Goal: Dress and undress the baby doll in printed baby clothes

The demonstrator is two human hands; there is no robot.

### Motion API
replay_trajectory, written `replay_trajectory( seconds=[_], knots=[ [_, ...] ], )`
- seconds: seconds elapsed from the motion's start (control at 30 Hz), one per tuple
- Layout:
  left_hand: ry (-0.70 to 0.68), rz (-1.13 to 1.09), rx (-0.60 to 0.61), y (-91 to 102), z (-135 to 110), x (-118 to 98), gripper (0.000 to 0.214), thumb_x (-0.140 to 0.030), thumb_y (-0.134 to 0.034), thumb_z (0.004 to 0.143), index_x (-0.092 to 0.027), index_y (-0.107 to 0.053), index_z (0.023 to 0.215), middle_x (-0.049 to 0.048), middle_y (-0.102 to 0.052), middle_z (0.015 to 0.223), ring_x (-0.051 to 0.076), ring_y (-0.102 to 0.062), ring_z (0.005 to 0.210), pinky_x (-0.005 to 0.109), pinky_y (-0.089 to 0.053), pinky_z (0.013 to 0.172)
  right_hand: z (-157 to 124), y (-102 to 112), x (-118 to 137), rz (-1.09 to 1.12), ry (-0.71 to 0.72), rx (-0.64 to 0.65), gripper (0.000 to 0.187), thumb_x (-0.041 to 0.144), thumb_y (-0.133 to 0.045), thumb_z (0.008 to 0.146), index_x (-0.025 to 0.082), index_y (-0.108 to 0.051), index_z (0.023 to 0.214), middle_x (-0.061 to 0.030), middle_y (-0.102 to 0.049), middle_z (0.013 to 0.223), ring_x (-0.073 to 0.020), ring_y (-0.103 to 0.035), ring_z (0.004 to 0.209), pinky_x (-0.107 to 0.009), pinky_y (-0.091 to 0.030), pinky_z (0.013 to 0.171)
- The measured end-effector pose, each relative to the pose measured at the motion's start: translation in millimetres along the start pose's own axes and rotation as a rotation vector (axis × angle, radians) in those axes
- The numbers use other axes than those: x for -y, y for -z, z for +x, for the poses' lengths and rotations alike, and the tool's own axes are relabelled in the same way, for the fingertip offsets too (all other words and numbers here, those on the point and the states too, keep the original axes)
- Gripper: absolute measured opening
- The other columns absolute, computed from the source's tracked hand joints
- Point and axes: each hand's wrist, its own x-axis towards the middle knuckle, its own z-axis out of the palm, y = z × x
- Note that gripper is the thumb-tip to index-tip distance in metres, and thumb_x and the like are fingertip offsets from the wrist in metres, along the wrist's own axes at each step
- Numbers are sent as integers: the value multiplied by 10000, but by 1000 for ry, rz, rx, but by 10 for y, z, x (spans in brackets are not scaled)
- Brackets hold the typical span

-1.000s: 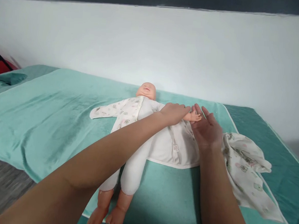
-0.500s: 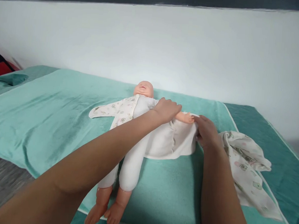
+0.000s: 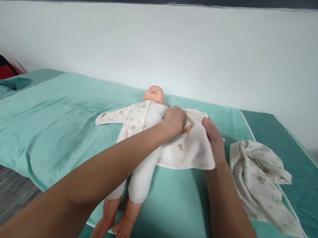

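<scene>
A baby doll [image 3: 140, 183] with a white cloth body lies on its back, head towards the wall. A white printed baby shirt [image 3: 133, 121] covers its side at the left, with that sleeve stretched outward. The shirt's other half is spread open on the right, pale inner side up. My left hand [image 3: 175, 119] is closed around the doll's arm, a bit of which shows past my fingers. My right hand [image 3: 214, 137] grips the edge of the open shirt panel, lifting it beside the doll's hand; its fingers are partly behind the cloth.
A crumpled printed baby garment [image 3: 260, 180] lies at the right. Light green cloth [image 3: 66, 127] covers the bed, over a darker green cover [image 3: 294, 168]. A white wall [image 3: 163, 50] stands behind. A red and black object [image 3: 0, 68] is at the far left.
My right hand has raised the shirt panel and folded it inward over the doll's hand, which showed fully before. My left hand has shifted slightly down and left along the doll's arm.
</scene>
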Motion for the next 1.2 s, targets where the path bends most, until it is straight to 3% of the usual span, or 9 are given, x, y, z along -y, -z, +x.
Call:
replay_trajectory(
  seconds=[0.1, 0.23, 0.37, 0.47, 0.53, 0.67, 0.8, 1.0, 1.2],
  knots=[
    [-57, -204, 44, 56, 37, 244, 460, -297, -658, 814, -103, -654, 1231, 197, -662, 1257, 330, -607, 1126, 412, -457, 923, -4, -130, -34, 201, -71, 162, 433, 520, -631, 849, 288, -573, 1209, -28, -716, 953, -250, -692, 850, -423, -565, 783],
    [-48, -649, 63, 246, 12, 608, 194, -266, -575, 869, -140, -714, 918, 109, -742, 950, 239, -674, 835, 338, -502, 746, -84, -345, -122, 196, 20, 340, 516, 366, -718, 817, 301, -536, 1295, -36, -674, 1096, -216, -656, 965, -383, -550, 849],
    [126, -977, -58, 388, -141, 814, 444, -514, -381, 989, -206, -682, 1095, 92, -738, 1030, 226, -695, 882, 341, -530, 749, -223, -555, -170, -97, 172, 410, 534, 256, -641, 876, 305, -492, 1387, -58, -614, 1213, -209, -592, 1093, -416, -511, 966],
    [9, -795, 22, 416, -261, 817, 582, -618, -599, 854, -250, -600, 1306, 81, -717, 1165, 255, -688, 1014, 338, -524, 836, -289, -629, -157, -318, 339, 422, 498, 240, -625, 899, 331, -507, 1375, -60, -595, 1294, -248, -544, 1196, -500, -448, 1063],
    [-62, -602, 89, 403, -301, 769, 725, -465, -736, 774, -252, -502, 1426, 79, -707, 1196, 262, -686, 1018, 328, -510, 848, -304, -638, -140, -400, 423, 438, 498, 295, -673, 893, 337, -513, 1364, -63, -585, 1328, -280, -511, 1253, -531, -424, 1090],
    [2, -431, 13, 347, -299, 693, 579, -186, -565, 869, -197, -468, 1440, 116, -717, 1131, 259, -688, 922, 351, -492, 802, -312, -631, -126, -563, 525, 415, 500, 347, -741, 857, 273, -545, 1310, -97, -578, 1288, -303, -513, 1210, -506, -466, 1033],
    [99, -435, -143, 317, -303, 751, 386, -231, -468, 942, -188, -553, 1317, 119, -700, 1126, 272, -652, 1014, 369, -488, 820, -362, -668, -142, -692, 615, 324, 124, 219, -549, 961, 234, -620, 1061, -94, -613, 1024, -270, -562, 998, -452, -504, 868],
    [204, -350, -273, 331, -418, 901, 309, -187, -409, 941, -212, -605, 1178, 119, -677, 1103, 273, -643, 914, 398, -481, 793, -493, -772, -140, -522, 732, 407, 152, 186, -467, 1011, 233, -611, 1025, -67, -661, 998, -203, -598, 926, -388, -506, 828],
    [332, -337, -322, 216, -495, 1025, 293, -218, -395, 963, -217, -581, 1189, 108, -708, 1022, 272, -654, 906, 366, -458, 732, -488, -742, -107, -555, 763, 464, 120, 243, -510, 1019, 226, -626, 1041, -46, -698, 996, -193, -611, 914, -373, -477, 814]
  ],
)
